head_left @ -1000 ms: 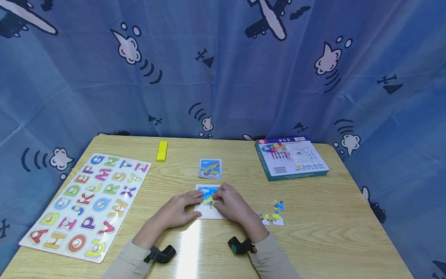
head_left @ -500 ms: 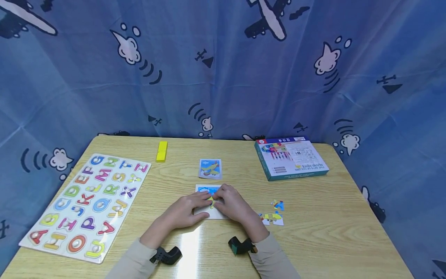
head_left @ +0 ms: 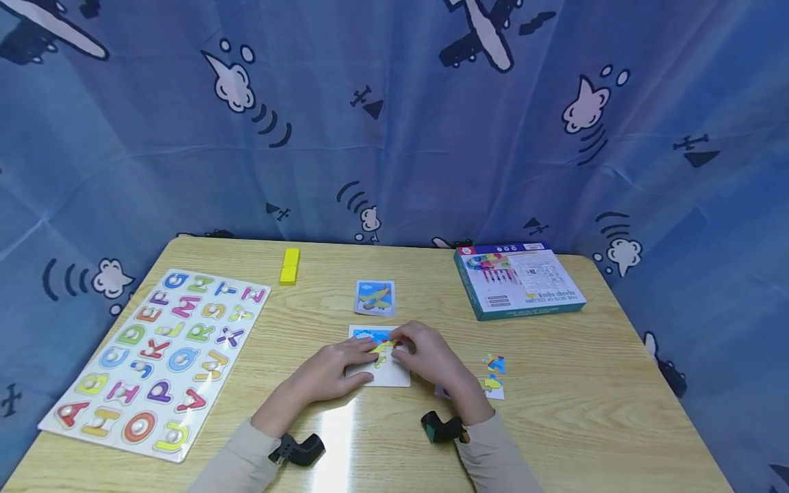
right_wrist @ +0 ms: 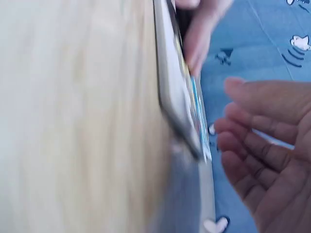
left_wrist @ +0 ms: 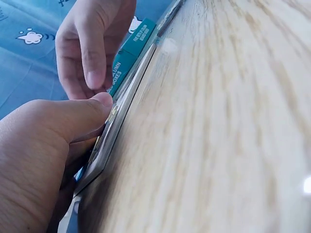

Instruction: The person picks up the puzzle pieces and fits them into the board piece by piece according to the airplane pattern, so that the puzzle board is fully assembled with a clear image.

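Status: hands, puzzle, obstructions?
Left hand on puzzle board. Right hand above its right side, nothing visibly held. Right forearm partly blocks loose pieces.

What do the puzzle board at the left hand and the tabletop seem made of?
Puzzle board: likely wood or stiff cardboard, given its thick edge; pale, smooth-looking face. Tabletop: wood or laminate, since grain shows; fairly glossy, with a bright reflection.

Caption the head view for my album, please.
Left hand and right hand at a puzzle board, an airplane picture card beyond.
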